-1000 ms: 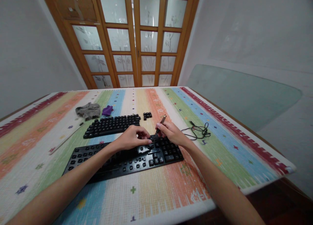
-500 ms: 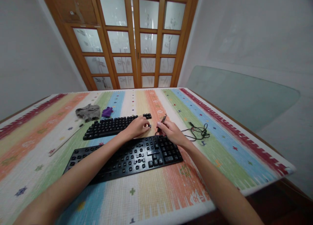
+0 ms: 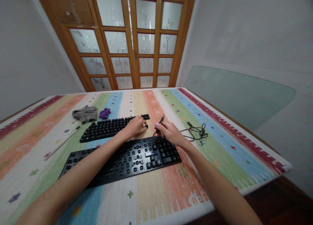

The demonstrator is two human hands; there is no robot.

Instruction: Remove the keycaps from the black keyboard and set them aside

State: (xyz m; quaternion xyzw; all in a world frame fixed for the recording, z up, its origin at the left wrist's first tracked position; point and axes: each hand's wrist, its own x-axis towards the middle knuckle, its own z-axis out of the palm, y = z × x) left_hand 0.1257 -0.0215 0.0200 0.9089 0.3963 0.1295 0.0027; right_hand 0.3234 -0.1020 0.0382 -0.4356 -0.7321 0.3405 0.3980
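A: Left hand (image 3: 137, 125)?
B: Fingertips at a black keycap (image 3: 146, 126), far side of the near keyboard (image 3: 127, 159). Gripped? Can't tell.
A: Right hand (image 3: 168, 131)?
B: Clamped on a slim tool (image 3: 161, 119), keyboard's far right edge.

keyboard base (image 3: 137, 157): plain black | detached keycaps (image 3: 102, 129): same black tbh | cable (image 3: 201, 133): black too | tablecloth (image 3: 149, 194): orange, yellow, green, blue, white stripes, little crosses, maroon bands | rag (image 3: 85, 115): grey | small cloth (image 3: 105, 113): straight-up purple
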